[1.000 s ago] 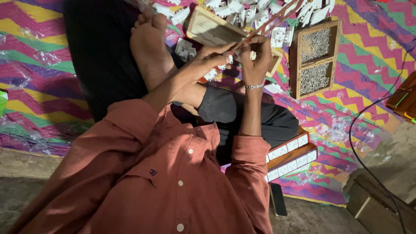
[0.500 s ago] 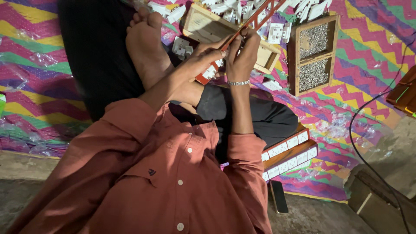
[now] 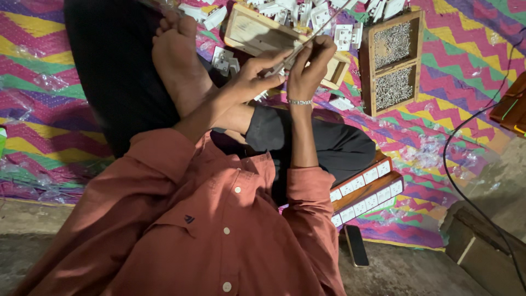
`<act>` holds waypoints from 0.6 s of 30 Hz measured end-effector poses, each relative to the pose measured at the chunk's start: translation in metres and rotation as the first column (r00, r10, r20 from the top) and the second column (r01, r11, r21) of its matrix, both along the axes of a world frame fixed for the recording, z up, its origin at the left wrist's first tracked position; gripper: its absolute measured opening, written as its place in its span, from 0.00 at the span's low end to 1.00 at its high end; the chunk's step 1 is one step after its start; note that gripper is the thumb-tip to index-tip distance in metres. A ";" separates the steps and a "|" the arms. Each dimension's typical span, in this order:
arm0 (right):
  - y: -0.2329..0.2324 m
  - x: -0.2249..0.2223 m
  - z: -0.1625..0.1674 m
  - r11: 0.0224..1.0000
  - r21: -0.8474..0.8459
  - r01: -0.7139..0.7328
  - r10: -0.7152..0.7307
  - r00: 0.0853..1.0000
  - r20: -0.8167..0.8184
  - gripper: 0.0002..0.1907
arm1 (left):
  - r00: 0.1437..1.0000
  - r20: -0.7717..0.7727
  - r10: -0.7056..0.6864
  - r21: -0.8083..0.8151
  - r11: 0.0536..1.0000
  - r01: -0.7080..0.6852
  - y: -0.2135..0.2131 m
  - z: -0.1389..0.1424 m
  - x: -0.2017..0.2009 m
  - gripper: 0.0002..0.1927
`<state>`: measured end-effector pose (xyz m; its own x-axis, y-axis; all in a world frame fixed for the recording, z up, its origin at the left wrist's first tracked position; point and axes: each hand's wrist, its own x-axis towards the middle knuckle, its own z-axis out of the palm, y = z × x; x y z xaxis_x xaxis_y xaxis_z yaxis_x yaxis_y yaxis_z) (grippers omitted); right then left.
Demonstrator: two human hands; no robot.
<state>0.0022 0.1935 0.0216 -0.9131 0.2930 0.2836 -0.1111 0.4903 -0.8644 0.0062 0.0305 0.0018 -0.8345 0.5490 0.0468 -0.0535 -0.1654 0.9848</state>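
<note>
We look down on a zigzag mat [image 3: 455, 93] in pink, yellow and green spread on the floor, our crossed legs over it. On the mat, right of our hands, lies a wooden box [image 3: 392, 63] with two compartments, each filled with small metal screws. Beside our right knee lie long wooden strips [image 3: 364, 192] set with rows of white switches. An open wooden tray [image 3: 257, 33] sits past our hands, loose white switch parts [image 3: 285, 11] heaped beyond it. A dark phone [image 3: 356, 245] lies on the bare floor. Now the small work: our left hand [image 3: 252, 79] and right hand [image 3: 311, 63] meet above the tray, both grips pinched shut on a thin rod-like tool [image 3: 312, 37]. Its long axis slants from lower left to upper right, far end pointing away from us toward the switch parts.
</note>
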 end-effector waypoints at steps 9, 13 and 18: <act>0.104 -0.043 -0.001 1.000 -0.002 0.007 -0.006 0.936 0.351 0.12 | 0.835 -0.518 0.183 -0.356 0.842 -0.405 -0.007 0.017 0.004 0.49; 0.124 -0.061 -0.003 0.987 0.157 -0.027 -0.069 0.817 0.572 0.14 | 0.748 -0.645 0.157 -0.415 0.749 -0.516 -0.002 0.014 0.008 0.49; 0.128 -0.076 -0.013 0.925 0.360 -0.122 -0.126 0.796 0.592 0.18 | 0.745 -0.649 0.156 -0.491 0.661 -0.566 -0.003 0.017 0.008 0.51</act>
